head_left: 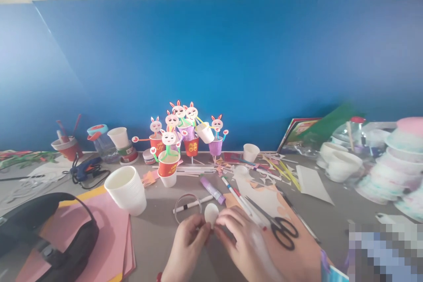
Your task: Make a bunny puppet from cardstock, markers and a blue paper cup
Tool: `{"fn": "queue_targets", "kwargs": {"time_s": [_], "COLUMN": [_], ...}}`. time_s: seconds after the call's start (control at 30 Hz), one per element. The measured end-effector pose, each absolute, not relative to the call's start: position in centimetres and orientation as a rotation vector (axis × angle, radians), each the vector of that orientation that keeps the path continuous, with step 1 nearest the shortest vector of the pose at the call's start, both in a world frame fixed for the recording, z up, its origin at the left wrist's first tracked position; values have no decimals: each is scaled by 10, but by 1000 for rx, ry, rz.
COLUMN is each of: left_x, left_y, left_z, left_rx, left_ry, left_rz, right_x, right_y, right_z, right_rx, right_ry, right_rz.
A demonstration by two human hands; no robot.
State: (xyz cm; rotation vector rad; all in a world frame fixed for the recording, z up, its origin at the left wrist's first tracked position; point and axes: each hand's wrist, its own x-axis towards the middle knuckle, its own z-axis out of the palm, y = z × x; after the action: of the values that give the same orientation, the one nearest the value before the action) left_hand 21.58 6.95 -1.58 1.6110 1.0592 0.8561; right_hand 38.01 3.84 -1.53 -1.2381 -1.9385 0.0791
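My left hand and my right hand meet low at the centre of the grey table. Both pinch a small white oval paper piece between their fingertips. Just behind it lie a clear tape ring, a white marker and a purple glue stick. Black-handled scissors lie right of my right hand, on orange paper.
A stack of white paper cups stands on pink sheets at left, beside a black bag and a glue gun. Bunny-decorated cups cluster at the back. Bowls and cups crowd the right. A blue board walls the far edge.
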Motion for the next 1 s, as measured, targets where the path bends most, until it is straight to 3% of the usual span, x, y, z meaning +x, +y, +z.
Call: {"fn": "queue_targets", "kwargs": {"time_s": [1.0], "left_x": [216], "left_y": [67], "left_z": [-23], "left_rx": [1863], "left_ry": [1151], "left_rz": [861], "right_x": [380], "right_y": [38], "right_z": [-16], "right_rx": [-1244], "right_ry": [-1971], "right_rz": [2]}}
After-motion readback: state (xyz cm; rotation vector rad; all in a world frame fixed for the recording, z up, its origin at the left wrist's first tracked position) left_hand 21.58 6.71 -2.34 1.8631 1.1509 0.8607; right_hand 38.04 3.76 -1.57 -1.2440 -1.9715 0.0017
